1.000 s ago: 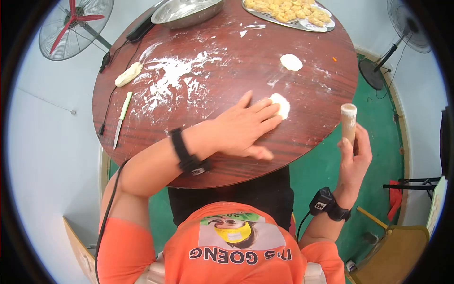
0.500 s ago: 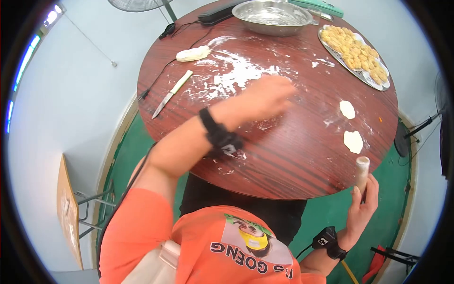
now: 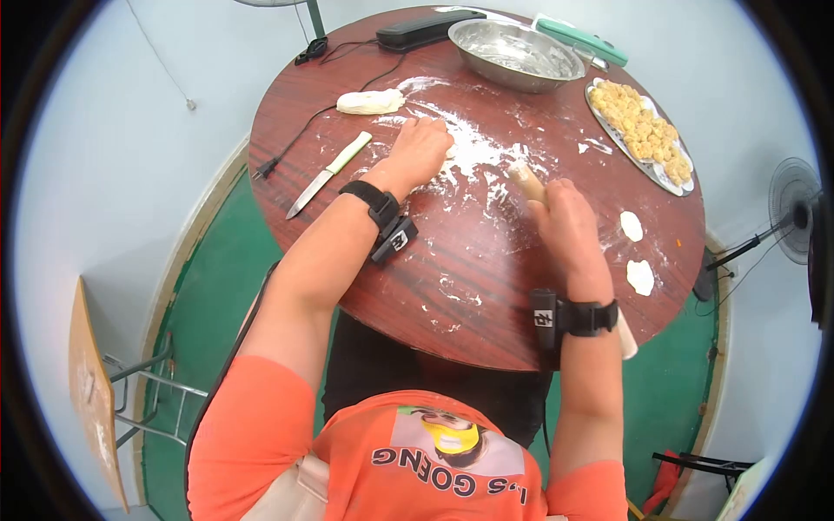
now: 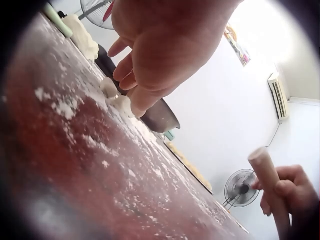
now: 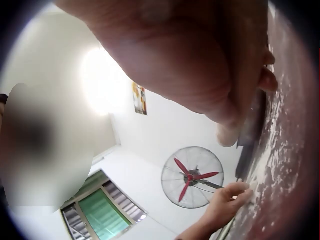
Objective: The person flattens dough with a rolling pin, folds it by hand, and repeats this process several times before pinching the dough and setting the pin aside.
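My left hand [image 3: 421, 152] is down at the floured far-left part of the table, fingers bent. In the left wrist view its thumb and fingertips close around a small piece of dough [image 4: 122, 105]; a second small lump [image 4: 107, 87] lies beside it. My right hand [image 3: 566, 221] grips a wooden rolling pin [image 3: 526, 182], which slants under the forearm, its other end showing past the wrist strap. Two flat dough rounds, one farther [image 3: 632, 226] and one nearer [image 3: 640, 278], lie to the right. A dough roll [image 3: 371, 102] sits beyond the left hand.
A knife [image 3: 330, 174] with a pale green handle lies left of the left hand. A steel basin [image 3: 517, 82] stands at the back. Right of it is a platter [image 3: 612, 135] of yellowish pieces. A black power cord [image 3: 300, 143] crosses the table's left side. Flour [image 3: 469, 156] covers the middle.
My left hand has left the flat dough round and moved to the flour on the left. My right hand has brought the rolling pin in over the table. The head view has swung left.
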Motion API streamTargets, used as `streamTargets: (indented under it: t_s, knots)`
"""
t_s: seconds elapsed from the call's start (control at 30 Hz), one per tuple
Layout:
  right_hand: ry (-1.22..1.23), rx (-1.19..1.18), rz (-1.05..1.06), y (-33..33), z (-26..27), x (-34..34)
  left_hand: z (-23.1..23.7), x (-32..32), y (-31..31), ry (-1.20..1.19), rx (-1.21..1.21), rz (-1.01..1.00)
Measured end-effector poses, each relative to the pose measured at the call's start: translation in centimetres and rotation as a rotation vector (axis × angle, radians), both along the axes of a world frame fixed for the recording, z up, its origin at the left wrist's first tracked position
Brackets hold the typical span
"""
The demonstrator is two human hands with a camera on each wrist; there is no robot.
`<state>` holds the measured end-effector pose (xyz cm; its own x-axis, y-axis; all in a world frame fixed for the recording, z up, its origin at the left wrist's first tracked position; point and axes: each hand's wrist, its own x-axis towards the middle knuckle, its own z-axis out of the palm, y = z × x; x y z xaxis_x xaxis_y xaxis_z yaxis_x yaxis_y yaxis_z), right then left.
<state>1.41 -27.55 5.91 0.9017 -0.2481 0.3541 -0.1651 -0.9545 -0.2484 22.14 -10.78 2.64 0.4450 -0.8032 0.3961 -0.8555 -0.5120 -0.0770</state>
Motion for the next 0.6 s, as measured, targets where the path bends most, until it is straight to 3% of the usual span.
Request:
streamTargets:
  t_s: [0.1, 0.2, 0.27, 0.3, 0.37, 0.43, 0.5, 0.53, 0.6]
  knots:
    - [-0.006, 0.001, -0.027, -0.3, -1.2, 1.1, 0.3, -0.1, 0.5, -0.024, -0.035, -0.025]
    - [0.015, 0.001, -0.051, -0.4, -2.2, 1.0, 1.9, -3.2, 1.8, 0.192, -0.146, -0.103]
    - [-0.012, 0.011, -0.066, -0.7, -2.3, 0.8, 2.7, -6.9, 3.1, 0.775, -0.47, -0.243]
    - [0.002, 0.027, -0.064, -0.8, -2.4, 0.6, 2.9, -8.4, 3.7, 0.789, -0.456, -0.231]
    - [-0.006, -0.024, -0.017, -0.9, -2.4, 0.4, 2.8, -10.6, 4.6, 1.523, -0.701, -0.285]
    - [0.022, 0.001, -0.027, -0.8, -2.4, 0.5, 1.4, -11.6, 4.9, 1.601, -0.704, -0.317]
    - [-0.239, -0.013, 0.091, -0.5, -2.4, 0.5, 0.2, -12.6, 4.7, 1.847, -0.968, -0.364]
    - [-0.236, -0.012, 0.091, -0.2, -2.0, 0.5, 0.1, -12.6, 4.6, 1.85, -0.969, -0.362]
    - [-0.449, 0.347, 0.341, 1.3, -1.0, 0.4, -0.1, -12.7, 4.3, 1.898, -1.03, -0.468]
